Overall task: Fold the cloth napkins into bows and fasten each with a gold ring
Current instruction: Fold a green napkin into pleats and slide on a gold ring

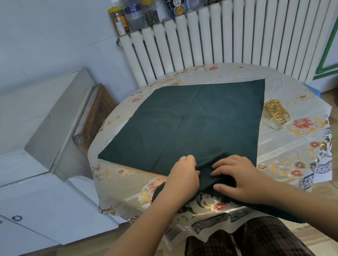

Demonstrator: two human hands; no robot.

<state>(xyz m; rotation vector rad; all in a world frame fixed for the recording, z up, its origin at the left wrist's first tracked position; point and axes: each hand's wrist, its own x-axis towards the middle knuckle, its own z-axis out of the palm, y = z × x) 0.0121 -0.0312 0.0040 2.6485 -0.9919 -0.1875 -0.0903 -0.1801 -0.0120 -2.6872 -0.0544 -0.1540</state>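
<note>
A dark green cloth napkin (189, 120) lies spread flat on the round table, one corner toward me. Its near corner is bunched and folded at the table's front edge. My left hand (183, 179) grips that gathered fabric, fingers curled into it. Beside it, my right hand (237, 179) lies on the same fold with its fingers spread and the thumb under the edge. More green cloth (273, 211) hangs over the front edge under my right forearm. Several gold rings (277, 114) are piled to the right of the napkin.
The table carries a floral plastic cover (290, 152). A white radiator (237, 33) stands close behind, with jars and bottles (135, 15) on top. A grey-white cabinet (26, 174) sits to the left. My plaid-trousered legs are below the table edge.
</note>
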